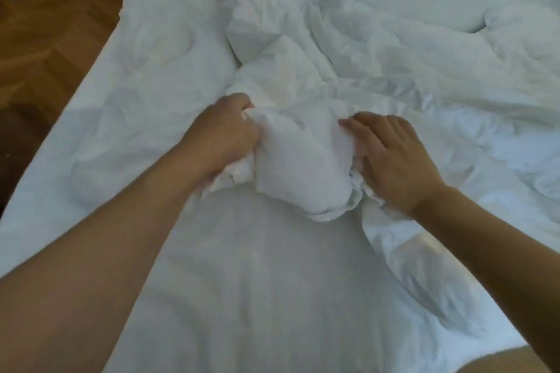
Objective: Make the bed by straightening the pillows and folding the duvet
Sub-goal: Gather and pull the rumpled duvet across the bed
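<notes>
Nearest the camera, a bare stretch of the white bed sheet is lying smooth and faintly creased between two bare forearms reaching forward; just past it, a bunched end of the white duvet is sitting on the bed as a soft, rounded roll with a gathered hem at its near tip; the left hand is gripping the roll's left side, its fingers curling into the fabric; the right hand is lying on the roll's right side, its fingers stretching fairly straight across the cloth and pressing into it, the thumb being hidden in the folds. Beyond the hands the duvet is spreading in deep, crumpled ridges over the middle and right of the bed, white throughout; farther left, a flatter white pillow is lying at the head end; wooden floor is showing along the left edge of the bed.
</notes>
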Motion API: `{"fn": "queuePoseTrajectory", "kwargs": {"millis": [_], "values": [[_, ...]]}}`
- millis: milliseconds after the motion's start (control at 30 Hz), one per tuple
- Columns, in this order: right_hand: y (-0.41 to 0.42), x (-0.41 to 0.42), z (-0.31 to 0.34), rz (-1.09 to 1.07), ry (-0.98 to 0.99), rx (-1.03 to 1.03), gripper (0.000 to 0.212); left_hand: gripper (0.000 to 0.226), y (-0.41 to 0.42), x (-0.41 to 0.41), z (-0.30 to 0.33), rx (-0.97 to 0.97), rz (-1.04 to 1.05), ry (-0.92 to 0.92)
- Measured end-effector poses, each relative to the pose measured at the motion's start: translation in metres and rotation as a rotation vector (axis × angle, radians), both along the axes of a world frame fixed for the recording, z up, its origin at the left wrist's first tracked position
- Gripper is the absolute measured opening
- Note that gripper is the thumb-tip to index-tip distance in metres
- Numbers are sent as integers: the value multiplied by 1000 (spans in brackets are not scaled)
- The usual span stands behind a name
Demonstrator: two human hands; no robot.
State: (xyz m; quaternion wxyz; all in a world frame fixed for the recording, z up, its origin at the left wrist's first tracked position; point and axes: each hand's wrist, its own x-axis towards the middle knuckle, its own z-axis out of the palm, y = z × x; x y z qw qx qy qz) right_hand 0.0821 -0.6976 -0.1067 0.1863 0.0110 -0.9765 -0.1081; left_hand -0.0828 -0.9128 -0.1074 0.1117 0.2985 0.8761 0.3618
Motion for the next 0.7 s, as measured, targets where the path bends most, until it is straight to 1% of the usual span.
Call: {"fn": "queuePoseTrajectory", "kwargs": {"millis": [33,67,100,133,167,200,233,267,300,333,367,400,433,467,500,567,600,633,700], "values": [[-7,4,-3,103,-26,-56,55,6,-2,-12,17,5,-103,-44],[-11,7,-9,136,-109,-132,58,12,-6,-18,31,-83,-196,-64],[-15,9,-15,118,-230,-189,66,12,-9,-20,38,-220,-245,-102],[-17,11,-22,79,-367,-196,78,10,-9,-20,37,-353,-239,-128],[-19,11,-30,34,-499,-146,90,7,-8,-20,28,-432,-180,-137],[-21,9,-39,-5,-600,-83,103,17,-6,-16,12,-536,-96,-74],[-22,8,-47,-35,-661,-36,112,32,-6,-6,-7,-589,-4,89],[-23,6,-56,-51,-671,-16,117,40,-9,10,-25,-588,39,327],[-22,6,-63,-55,-649,-19,118,42,-11,27,-38,-517,37,551],[-22,6,-68,-40,-601,-30,116,43,-15,43,-46,-397,0,695],[-21,8,-72,-18,-546,-40,112,50,-17,58,-46,-338,-78,702],[-19,10,-74,2,-495,-44,108,60,-17,69,-48,-393,-169,664],[-17,12,-75,16,-455,-42,105,70,-17,79,-49,-497,-232,620],[-16,15,-75,21,-424,-43,103,73,-16,83,-53,-565,-259,581],[-16,17,-73,24,-389,-52,103,66,-14,81,-52,-582,-252,559],[-14,22,-69,58,-283,-73,103,39,-12,62,-43,-560,-202,413],[-12,25,-67,86,-242,-71,102,32,-14,50,-37,-563,-208,321],[-10,29,-65,100,-223,-63,101,31,-17,40,-29,-624,-249,231],[-6,36,-64,60,-216,-112,99,33,-32,33,-16,-896,-395,136]]}}
